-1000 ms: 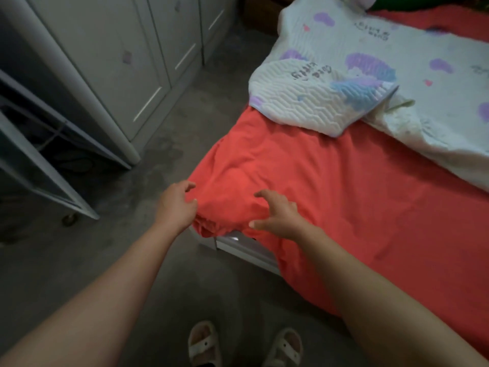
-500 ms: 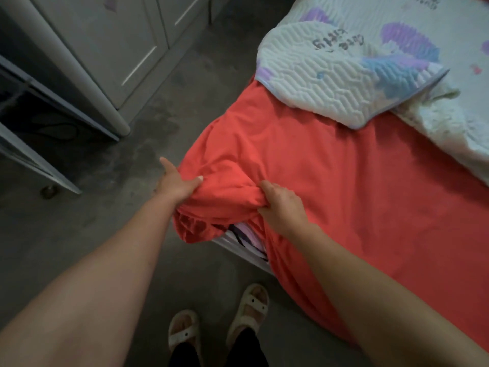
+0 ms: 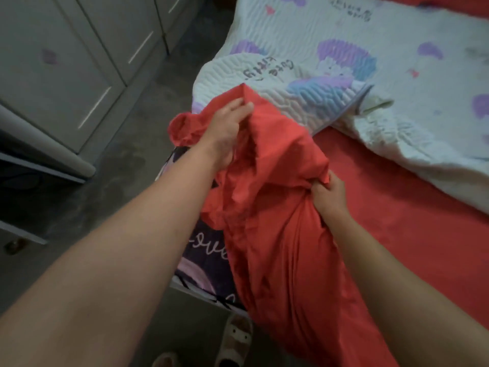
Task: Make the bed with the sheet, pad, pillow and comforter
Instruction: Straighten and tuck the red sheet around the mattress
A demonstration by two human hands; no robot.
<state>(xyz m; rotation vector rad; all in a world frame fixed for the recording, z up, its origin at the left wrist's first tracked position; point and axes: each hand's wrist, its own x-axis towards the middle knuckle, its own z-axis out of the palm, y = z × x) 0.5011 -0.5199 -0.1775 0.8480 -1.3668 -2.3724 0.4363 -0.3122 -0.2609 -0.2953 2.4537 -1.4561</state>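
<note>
Bunching at the near corner of the bed, the red sheet point(image 3: 277, 234) stands lifted clear of the dark patterned mattress point(image 3: 209, 252) beneath. The left hand point(image 3: 227, 128) grips the raised corner fold, fingers curled round the cloth; the right hand point(image 3: 329, 197) pinches a gather lower down. Behind lies the white quilted pad point(image 3: 344, 49), its corner folded over. Grey cabinets point(image 3: 66, 62) stand across the floor point(image 3: 127, 160).
</note>
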